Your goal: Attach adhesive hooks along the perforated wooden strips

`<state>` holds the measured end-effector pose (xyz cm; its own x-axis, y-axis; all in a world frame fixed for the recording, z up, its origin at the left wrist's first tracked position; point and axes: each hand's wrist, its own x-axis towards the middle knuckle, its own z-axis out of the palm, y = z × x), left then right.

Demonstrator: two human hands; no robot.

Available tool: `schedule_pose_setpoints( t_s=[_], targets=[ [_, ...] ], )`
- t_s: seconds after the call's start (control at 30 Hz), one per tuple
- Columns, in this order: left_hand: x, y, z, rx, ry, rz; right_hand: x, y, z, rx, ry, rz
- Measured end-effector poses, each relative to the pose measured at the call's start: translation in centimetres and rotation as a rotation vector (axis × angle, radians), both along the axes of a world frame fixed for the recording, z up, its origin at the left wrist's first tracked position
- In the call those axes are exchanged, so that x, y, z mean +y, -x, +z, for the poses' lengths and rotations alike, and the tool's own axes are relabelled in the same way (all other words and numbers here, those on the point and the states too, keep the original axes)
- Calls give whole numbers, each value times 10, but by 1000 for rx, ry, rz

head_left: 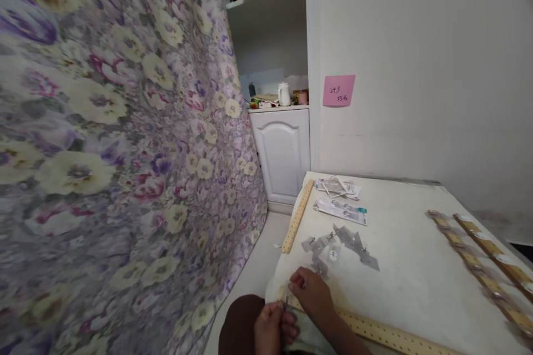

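Note:
My left hand (270, 327) is at the table's near left corner, its fingers curled closed around something small that I cannot make out. My right hand (311, 295) lies just beside it, fingers bent and pinching at the end of a perforated wooden strip (387, 335) that runs along the table's front edge. The two hands touch at the fingertips. A pile of small clear plastic packets with metal bits (339, 247) lies a short way beyond my right hand on the white table (416, 272).
Another perforated wooden strip (297, 216) lies along the table's left edge; two more (483, 266) with clear pieces lie at the right. Flat packages (339, 211) sit at the back. A floral curtain (116, 150) fills the left. A white cupboard (283, 150) and pink note (338, 90) stand behind.

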<state>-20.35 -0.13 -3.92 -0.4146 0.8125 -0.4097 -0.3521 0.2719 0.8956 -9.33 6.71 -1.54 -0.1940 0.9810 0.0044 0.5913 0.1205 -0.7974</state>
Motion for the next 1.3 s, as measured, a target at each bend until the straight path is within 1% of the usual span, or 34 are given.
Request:
schedule_pose_setpoints(
  t_s=[0.3, 0.63, 1.0, 1.3],
  targets=[
    [0, -1, -1, -2, -12, -7, 0, 2, -4, -1, 1, -8],
    [0, -5, 6, 31, 5, 29, -1, 2, -2, 0, -5, -9],
    [-1, -4, 3, 36, 14, 37, -4, 0, -1, 6, -3, 6],
    [-1, -4, 2, 48, 20, 35, -2, 0, -1, 13, 44, 21]
  ],
)
